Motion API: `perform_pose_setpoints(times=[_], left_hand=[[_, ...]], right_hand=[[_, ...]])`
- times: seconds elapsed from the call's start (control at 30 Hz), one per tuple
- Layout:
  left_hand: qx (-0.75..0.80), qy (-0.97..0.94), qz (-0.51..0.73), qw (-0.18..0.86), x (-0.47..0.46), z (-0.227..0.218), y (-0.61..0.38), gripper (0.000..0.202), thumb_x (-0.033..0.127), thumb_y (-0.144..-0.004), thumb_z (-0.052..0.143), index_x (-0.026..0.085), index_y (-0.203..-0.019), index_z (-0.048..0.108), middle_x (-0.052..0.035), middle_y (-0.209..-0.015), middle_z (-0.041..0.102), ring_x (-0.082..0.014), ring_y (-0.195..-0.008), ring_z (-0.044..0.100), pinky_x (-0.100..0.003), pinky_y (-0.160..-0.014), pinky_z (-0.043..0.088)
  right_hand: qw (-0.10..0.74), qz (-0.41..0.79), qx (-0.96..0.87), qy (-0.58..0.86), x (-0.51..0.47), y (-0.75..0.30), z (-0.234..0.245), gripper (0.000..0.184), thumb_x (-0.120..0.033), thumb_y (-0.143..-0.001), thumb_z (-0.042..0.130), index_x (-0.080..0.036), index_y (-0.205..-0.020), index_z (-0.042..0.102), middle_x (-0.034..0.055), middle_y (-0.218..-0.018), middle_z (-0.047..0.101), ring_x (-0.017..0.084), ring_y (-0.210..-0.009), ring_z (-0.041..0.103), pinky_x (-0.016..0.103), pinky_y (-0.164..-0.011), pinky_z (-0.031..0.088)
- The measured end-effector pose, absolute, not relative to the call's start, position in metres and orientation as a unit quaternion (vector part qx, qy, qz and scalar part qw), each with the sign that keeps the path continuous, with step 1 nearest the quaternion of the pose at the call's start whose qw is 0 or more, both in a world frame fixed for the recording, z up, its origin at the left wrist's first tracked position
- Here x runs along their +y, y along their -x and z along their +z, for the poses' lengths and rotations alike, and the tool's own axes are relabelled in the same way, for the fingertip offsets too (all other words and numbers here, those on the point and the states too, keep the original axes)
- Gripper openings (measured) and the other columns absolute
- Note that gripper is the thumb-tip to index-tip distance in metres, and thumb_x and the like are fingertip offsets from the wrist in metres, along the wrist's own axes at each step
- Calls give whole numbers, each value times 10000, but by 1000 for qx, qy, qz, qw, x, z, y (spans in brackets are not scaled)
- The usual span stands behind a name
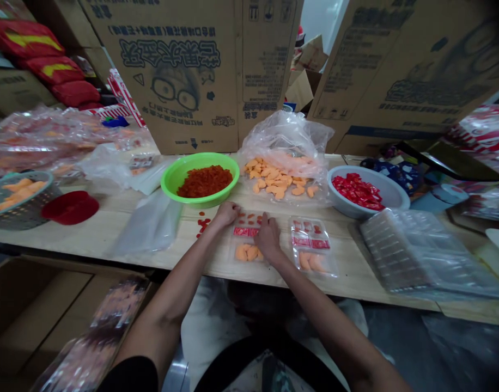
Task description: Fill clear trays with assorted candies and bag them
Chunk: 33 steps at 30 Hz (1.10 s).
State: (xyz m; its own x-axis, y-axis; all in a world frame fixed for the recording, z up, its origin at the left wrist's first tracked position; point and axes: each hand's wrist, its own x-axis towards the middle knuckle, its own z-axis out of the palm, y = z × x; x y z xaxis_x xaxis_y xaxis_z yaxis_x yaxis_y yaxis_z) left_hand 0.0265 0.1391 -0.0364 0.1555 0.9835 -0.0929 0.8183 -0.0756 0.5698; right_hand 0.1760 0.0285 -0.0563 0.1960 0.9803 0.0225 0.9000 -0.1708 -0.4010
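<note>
A see-through plastic tray point(248, 268) lies before me, with small red-orange pieces in its top pockets, red sachets point(242, 232) in the middle and orange pieces point(248, 252) at the bottom. At its upper left corner my left hand point(228, 213) is closed, fingertips curled together; whatever they hold is too small to make out. My right hand point(268, 235) is over the tray's right side, its fingers bent together at the top pockets, their contents hidden. Just right of it lies a second filled tray point(314, 246). Loose red-orange discs point(203, 223) lie left of my left hand.
Behind are a green bowl point(168, 182) of red-orange pieces, an open bag point(288, 133) with orange pieces, and a grey-blue bowl point(399, 198) of red sachets. Stacked trays point(421, 253) lie right; plastic bags point(151, 223), a red bowl point(70, 208) and a basket point(29, 209) left. Cartons point(184, 71) stand behind.
</note>
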Motion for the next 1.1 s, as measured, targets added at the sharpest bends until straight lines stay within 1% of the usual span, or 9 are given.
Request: perform_pose_setpoints(times=[0.2, 0.4, 0.5, 0.6, 0.7, 0.83, 0.97, 1.03, 1.1], left_hand=[[611, -728, 156, 269, 142, -37, -27, 231, 249, -849, 528, 154, -660, 620, -35, -628, 580, -151, -653, 489, -240, -620, 390], [551, -744, 146, 350, 141, -27, -8, 254, 329, -804, 586, 174, -603, 595, 22, -571, 511, -126, -587, 431, -227, -574, 378], [545, -726, 149, 392, 143, -27, 0, 208, 350, -785, 625, 173, -678, 644, 33, -578, 531, -114, -562, 448, -217, -557, 393], [551, -703, 163, 418, 147, -29, 1, 147, 281, -755, 669, 167, -847, 680, 28, -668, 616, -100, -582, 518, -207, -599, 445], [571, -685, 176, 416, 149, -32, -1, 266, 173, -738, 653, 138, -1002, 663, 7, -708, 652, -99, -591, 567, -211, -615, 477], [600, -682, 177, 380, 145, -33, -6, 342, 88, -721, 608, 104, -1058, 661, -20, -742, 669, -107, -591, 577, -222, -605, 488], [622, -699, 164, 311, 142, -32, -9, 359, 71, -725, 576, 88, -1070, 675, -52, -824, 687, -151, -720, 612, -262, -707, 502], [622, -718, 152, 272, 137, -31, -11, 306, 70, -737, 558, 83, -1010, 696, -79, -866, 695, -193, -834, 627, -302, -810, 494], [606, -746, 144, 237, 124, -29, -14, 251, 77, -771, 529, 69, -951, 704, -130, -981, 695, -239, -990, 614, -346, -938, 452]], right_hand=[[165, 111, -626, 754, 30, -173, -54, 712, -146, -832, 546, -72, -1508, 333, 197, -1207, 541, 295, -1100, 541, 398, -933, 408], [151, 97, -622, 762, 30, -170, -49, 680, -182, -859, 531, -62, -1503, 350, 207, -1203, 548, 306, -1091, 544, 398, -903, 410], [147, 90, -626, 761, 32, -169, -51, 684, -219, -860, 553, -75, -1500, 358, 208, -1202, 550, 310, -1090, 543, 410, -898, 413], [139, 88, -628, 761, 34, -169, -52, 676, -217, -864, 542, -78, -1500, 359, 213, -1213, 545, 313, -1097, 541, 423, -904, 414], [132, 88, -627, 762, 35, -169, -52, 663, -193, -865, 514, -74, -1499, 360, 213, -1218, 543, 307, -1096, 543, 425, -909, 413], [133, 93, -632, 758, 34, -170, -50, 660, -183, -862, 492, -71, -1499, 361, 213, -1211, 538, 311, -1094, 536, 434, -905, 413], [124, 102, -642, 750, 35, -173, -46, 660, -185, -875, 482, -205, -1522, 352, 184, -1215, 526, 312, -1092, 523, 448, -898, 405], [117, 104, -647, 746, 34, -174, -46, 651, -190, -879, 490, -251, -1515, 366, 174, -1223, 517, 311, -1095, 518, 449, -897, 403], [114, 106, -650, 744, 34, -175, -45, 645, -200, -881, 498, -252, -1511, 375, 174, -1227, 514, 307, -1095, 519, 446, -900, 402]])
